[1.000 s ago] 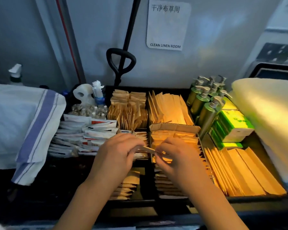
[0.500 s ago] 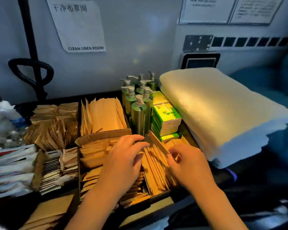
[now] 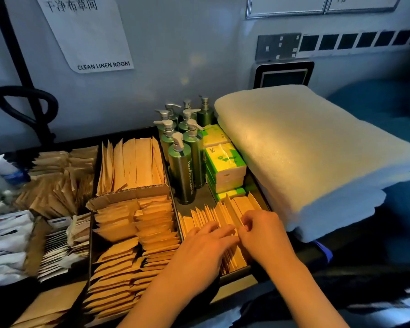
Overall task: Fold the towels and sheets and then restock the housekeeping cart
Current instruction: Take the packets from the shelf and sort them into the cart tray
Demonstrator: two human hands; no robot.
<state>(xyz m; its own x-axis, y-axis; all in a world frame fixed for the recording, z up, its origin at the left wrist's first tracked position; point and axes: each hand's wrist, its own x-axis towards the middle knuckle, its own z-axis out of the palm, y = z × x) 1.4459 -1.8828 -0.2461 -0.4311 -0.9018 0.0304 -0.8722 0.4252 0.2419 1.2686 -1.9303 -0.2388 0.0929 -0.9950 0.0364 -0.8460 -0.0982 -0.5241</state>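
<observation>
The housekeeping cart's top tray (image 3: 237,278) holds rows of brown paper packets in compartments. Both hands work in the right front compartment, where tall brown packets (image 3: 213,214) stand on edge. My left hand (image 3: 204,247) lies flat over the packets with straight fingers pressing them. My right hand (image 3: 260,233) touches the same row from the right, its fingertips curled and pinching the top edge of a packet. A thick folded white towel stack (image 3: 317,157) lies on the cart's right end, just beside my right hand.
Green pump bottles (image 3: 182,166) and green-and-white tissue packs (image 3: 225,162) stand behind the hands. A cardboard box of brown packets (image 3: 133,223) fills the middle. White sachets (image 3: 7,242) lie at the left. The wall with the "CLEAN LINEN ROOM" sign (image 3: 90,34) is behind.
The view has swung right. Both hands moved from the middle box to the right front compartment, and the left hand now lies flat on the standing packets.
</observation>
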